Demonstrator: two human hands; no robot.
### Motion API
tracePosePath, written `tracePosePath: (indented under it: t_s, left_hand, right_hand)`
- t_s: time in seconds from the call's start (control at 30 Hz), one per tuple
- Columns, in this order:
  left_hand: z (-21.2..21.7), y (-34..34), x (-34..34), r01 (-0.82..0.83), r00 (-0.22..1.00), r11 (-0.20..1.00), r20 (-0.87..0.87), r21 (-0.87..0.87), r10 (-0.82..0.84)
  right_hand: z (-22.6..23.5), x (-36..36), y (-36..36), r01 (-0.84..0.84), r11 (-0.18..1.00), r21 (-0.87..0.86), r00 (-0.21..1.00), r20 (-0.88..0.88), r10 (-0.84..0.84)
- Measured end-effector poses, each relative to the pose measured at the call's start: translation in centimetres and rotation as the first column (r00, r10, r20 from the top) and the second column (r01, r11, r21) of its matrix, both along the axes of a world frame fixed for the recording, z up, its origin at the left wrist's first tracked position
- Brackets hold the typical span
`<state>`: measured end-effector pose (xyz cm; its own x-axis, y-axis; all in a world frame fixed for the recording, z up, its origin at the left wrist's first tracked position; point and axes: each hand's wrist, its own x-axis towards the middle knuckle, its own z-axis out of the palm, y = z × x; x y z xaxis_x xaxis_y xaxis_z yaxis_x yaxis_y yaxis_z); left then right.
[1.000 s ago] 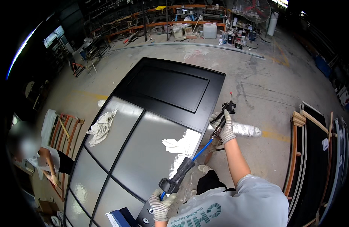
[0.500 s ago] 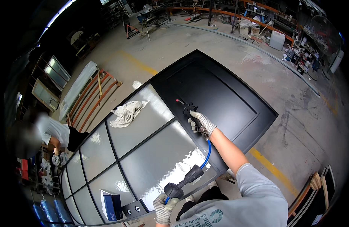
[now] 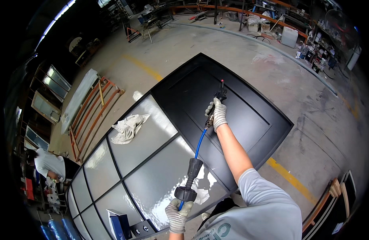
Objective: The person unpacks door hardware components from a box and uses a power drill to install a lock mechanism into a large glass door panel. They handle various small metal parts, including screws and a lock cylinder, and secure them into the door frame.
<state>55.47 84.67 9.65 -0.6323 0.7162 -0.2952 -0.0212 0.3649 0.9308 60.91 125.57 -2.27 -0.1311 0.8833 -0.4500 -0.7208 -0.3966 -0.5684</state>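
Closed around an air blow gun point(image 3: 220, 95), my right hand point(image 3: 219, 112) hangs over the black solid panel point(image 3: 180, 96) of a large framed door. The gun's thin nozzle has a red tip and points away from me. A blue air hose point(image 3: 200, 144) runs down from its handle through a black ribbed fitting point(image 3: 193, 170) with a wide collar. Just below that collar, my left hand point(image 3: 178, 217) grips the hose near the door's near edge. Both hands wear pale striped gloves. Grey glass panes point(image 3: 152, 168) between black bars fill the door's left part.
A crumpled white cloth point(image 3: 129, 129) lies on the glass. A blue-and-white box point(image 3: 119, 227) and a dark plate point(image 3: 143, 229) rest at the near edge. Another person point(image 3: 50, 164) bends beyond the door's left end. Orange metal frames point(image 3: 92, 116) lie left; wooden pieces point(image 3: 332, 196) lean right.
My right hand has swung the blow gun right and away from me, turning its nozzle from leftward to far. My left hand has shifted slightly right with the hose. The other person has bent lower.
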Motion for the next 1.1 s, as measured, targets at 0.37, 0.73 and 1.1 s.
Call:
tracePosePath:
  t_s: [0.37, 0.73, 1.1]
  left_hand:
    - [-1.5, 1.4, 2.1, 0.181, 0.978, 0.983, 0.107, -0.009, -0.179]
    - [-2.2, 0.1, 3.1, 0.213, 0.962, 0.974, 0.194, -0.077, -0.195]
    - [-6.0, -8.9, 2.9, 0.104, 0.956, 0.992, 0.282, -0.075, -0.079]
  right_hand:
    - [3.1, 3.0, 2.7, -0.228, 0.970, 0.080, 0.972, 0.069, 0.223]
    - [5.0, -0.8, -0.2, -0.775, 0.615, 0.147, 0.632, 0.162, 0.758]
    - [3.5, -5.2, -9.1, -0.642, 0.723, 0.256, 0.763, 0.117, 0.636]
